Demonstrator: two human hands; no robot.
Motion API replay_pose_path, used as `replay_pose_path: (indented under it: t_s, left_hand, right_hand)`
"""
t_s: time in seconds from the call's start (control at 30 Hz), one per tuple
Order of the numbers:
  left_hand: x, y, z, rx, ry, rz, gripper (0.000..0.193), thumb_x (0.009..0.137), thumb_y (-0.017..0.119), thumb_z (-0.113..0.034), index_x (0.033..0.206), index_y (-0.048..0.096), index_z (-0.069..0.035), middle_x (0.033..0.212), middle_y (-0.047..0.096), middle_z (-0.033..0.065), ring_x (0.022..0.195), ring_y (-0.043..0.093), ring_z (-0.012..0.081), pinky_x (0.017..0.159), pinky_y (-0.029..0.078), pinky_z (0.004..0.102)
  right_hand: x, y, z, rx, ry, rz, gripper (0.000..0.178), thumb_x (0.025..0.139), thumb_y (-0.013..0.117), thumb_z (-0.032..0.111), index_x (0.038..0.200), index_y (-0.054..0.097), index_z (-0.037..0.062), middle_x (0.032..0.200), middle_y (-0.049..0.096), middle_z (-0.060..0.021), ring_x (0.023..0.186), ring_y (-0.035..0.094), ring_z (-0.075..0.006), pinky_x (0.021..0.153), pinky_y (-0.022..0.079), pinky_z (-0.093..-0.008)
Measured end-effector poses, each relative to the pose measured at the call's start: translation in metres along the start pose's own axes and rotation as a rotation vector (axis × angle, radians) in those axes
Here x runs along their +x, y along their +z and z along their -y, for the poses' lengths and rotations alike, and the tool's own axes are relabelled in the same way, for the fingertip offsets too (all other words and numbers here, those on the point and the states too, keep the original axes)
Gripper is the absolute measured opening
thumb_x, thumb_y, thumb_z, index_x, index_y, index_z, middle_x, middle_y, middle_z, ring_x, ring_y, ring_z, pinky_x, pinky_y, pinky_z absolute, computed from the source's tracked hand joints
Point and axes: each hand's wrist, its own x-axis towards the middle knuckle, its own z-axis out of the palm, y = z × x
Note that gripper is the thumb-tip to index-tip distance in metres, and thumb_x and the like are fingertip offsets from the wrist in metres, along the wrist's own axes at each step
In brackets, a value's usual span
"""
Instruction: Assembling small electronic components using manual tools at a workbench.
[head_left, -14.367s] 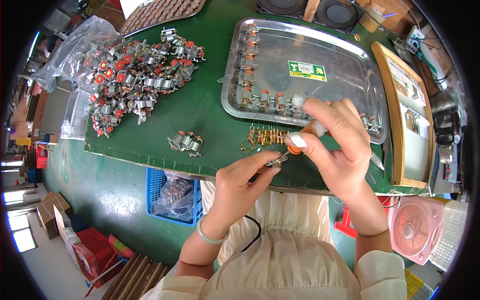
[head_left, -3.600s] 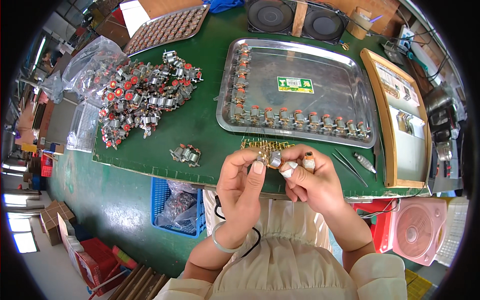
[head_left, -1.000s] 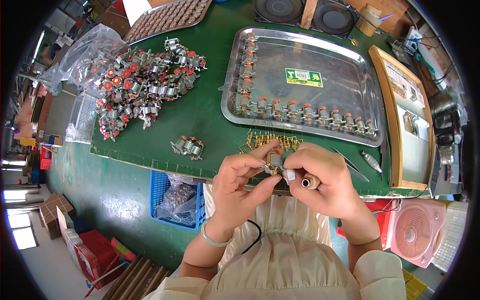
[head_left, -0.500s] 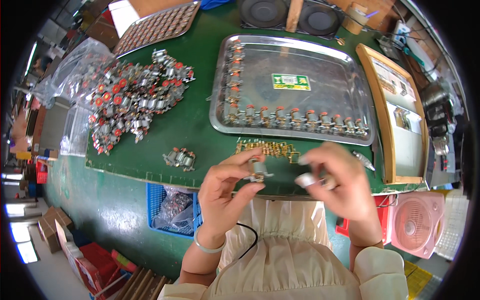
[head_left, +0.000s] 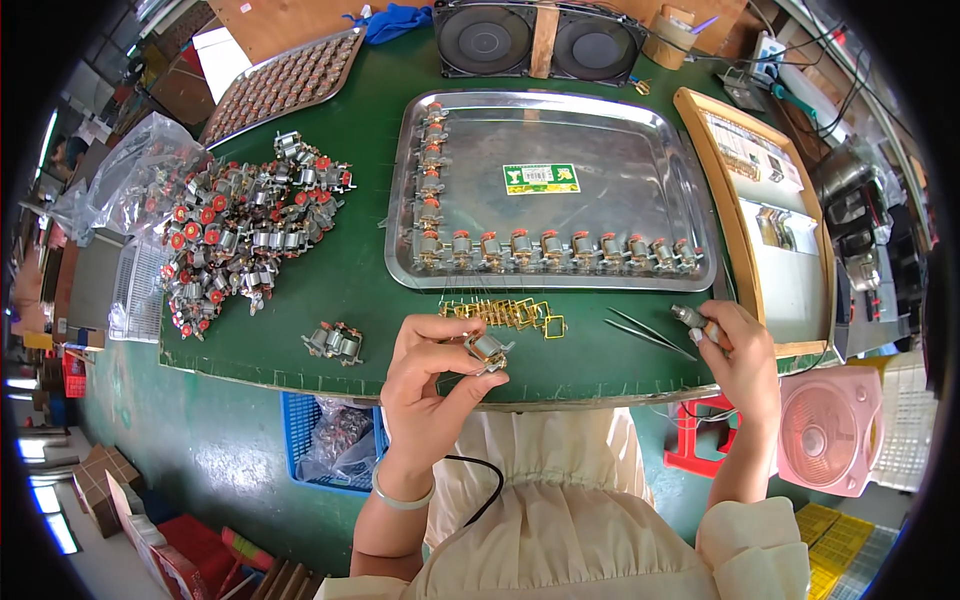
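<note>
Component (head_left: 486,346) silvery, rounded, with brass-coloured parts.

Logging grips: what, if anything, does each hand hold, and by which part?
Left hand: small silver motor, pinched across its ends. Right hand: fingers at grey cylindrical tool; grip unclear.

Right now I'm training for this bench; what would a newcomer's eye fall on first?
First, the large shiny metal tray in the middle of the green table, with red-topped motor-like parts lined along its left and near sides. Next, the heap of similar parts to its left, beside a clear plastic bag. Then the left hand, in front of the tray, pinching a single motor-like part.
</note>
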Motion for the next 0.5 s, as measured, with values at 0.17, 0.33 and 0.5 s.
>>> replay_pose_path:
  t_s: [0.17,0.33,0.5]
  left_hand:
    - [0.002,0.005,-0.001,0.093,0.038,0.003,0.023,0.063,0.072,0.006,0.078,0.058,-0.004,0.099,0.052,0.0127,0.092,0.055,0.0222,0.075,0.047,0.0304]
    - [0.006,0.016,-0.003,0.172,0.114,-0.007,0.023,0.062,0.072,0.006,0.078,0.058,-0.004,0.098,0.053,0.0136,0.089,0.055,0.0227,0.072,0.047,0.0300]
    - [0.006,0.014,-0.005,0.312,0.173,-0.055,0.025,0.062,0.072,0.006,0.081,0.059,-0.003,0.099,0.052,0.0145,0.081,0.057,0.0203,0.065,0.048,0.0278]
  right_hand:
    - [0.004,0.011,0.049,0.352,-0.309,0.013,0.028,0.059,0.071,0.004,0.083,0.057,0.0023,0.069,0.057,-0.0080,0.054,0.055,-0.0196,0.049,0.044,-0.0283]
    - [0.016,0.040,0.071,0.315,-0.605,-0.096,0.033,0.057,0.069,0.001,0.086,0.055,0.0029,0.061,0.051,-0.0049,0.045,0.048,-0.0188,0.039,0.038,-0.0291]
    - [0.020,0.050,0.076,0.290,-0.658,-0.151,0.035,0.056,0.070,0.001,0.087,0.054,0.0032,0.059,0.048,-0.0046,0.044,0.046,-0.0192,0.038,0.037,-0.0299]
